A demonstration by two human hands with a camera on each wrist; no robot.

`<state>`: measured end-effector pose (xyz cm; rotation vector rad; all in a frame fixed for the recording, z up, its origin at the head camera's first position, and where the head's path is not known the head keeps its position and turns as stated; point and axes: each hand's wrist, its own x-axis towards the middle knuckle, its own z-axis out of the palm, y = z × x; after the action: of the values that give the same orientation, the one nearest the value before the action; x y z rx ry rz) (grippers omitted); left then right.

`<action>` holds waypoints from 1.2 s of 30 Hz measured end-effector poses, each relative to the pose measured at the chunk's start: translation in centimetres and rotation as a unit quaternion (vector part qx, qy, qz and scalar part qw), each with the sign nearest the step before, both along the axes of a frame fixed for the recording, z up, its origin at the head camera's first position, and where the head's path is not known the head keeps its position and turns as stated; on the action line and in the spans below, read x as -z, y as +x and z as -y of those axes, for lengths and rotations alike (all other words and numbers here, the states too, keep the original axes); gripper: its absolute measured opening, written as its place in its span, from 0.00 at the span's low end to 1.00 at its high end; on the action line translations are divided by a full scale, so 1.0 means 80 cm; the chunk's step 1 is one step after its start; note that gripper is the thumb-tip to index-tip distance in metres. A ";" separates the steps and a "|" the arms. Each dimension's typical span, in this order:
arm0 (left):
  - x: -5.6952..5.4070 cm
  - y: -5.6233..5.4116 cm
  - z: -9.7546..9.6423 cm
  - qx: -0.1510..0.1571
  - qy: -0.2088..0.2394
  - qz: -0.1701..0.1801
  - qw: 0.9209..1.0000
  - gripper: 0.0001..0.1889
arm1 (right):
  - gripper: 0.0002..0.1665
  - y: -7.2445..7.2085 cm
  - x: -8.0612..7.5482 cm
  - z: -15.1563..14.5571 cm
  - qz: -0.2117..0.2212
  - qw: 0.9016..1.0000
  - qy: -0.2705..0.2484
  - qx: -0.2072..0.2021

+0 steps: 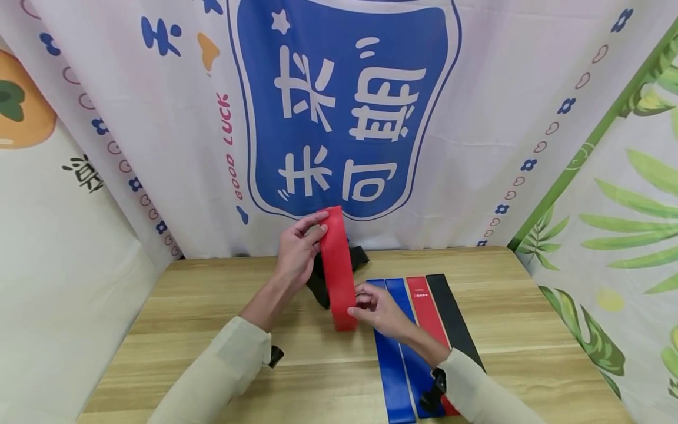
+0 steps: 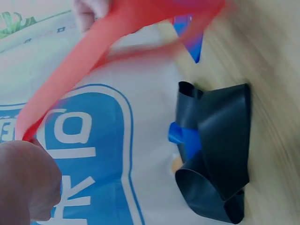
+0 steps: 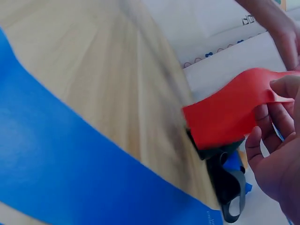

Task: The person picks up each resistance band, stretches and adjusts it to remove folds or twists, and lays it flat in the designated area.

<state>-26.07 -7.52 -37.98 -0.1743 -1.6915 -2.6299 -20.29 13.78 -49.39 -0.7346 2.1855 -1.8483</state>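
Note:
A red resistance band (image 1: 339, 271), a flat loop, hangs upright over the table. My left hand (image 1: 298, 247) pinches its upper end between thumb and fingers. Lower down, my right hand (image 1: 385, 311) holds the band's right edge; in the right wrist view the thumb lies over the red band (image 3: 229, 108) and the fingers sit beneath. Behind it is a crumpled black band (image 1: 318, 282), partly hidden by the red one. The left wrist view shows this black band (image 2: 225, 136) curled in loops, with a bit of blue band (image 2: 190, 140) among them.
To the right, flat bands lie side by side: two blue ones (image 1: 394, 377), a red one (image 1: 426, 309) and a black one (image 1: 458, 324). My right forearm passes over them. A printed curtain (image 1: 492, 118) hangs along the back edge of the wooden table (image 1: 185, 330).

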 end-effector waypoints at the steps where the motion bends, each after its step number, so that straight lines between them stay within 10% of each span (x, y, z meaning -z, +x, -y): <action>1: -0.002 0.001 0.000 -0.002 -0.002 -0.002 1.000 0.18 | 0.17 0.001 0.002 0.000 -0.002 1.000 0.005 0.000; 19: -0.020 -0.003 0.009 -0.019 -0.002 -0.024 1.000 0.18 | 0.10 0.009 0.035 -0.005 -0.036 0.996 0.079 0.026; 36: -0.015 -0.019 0.016 -0.031 0.001 -0.022 0.999 0.18 | 0.28 0.011 0.043 -0.013 0.026 0.993 0.057 0.098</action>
<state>-27.55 -8.78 -36.78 -0.1770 -1.6540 -2.5639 -19.42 14.84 -52.85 -0.4589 2.3796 -1.7867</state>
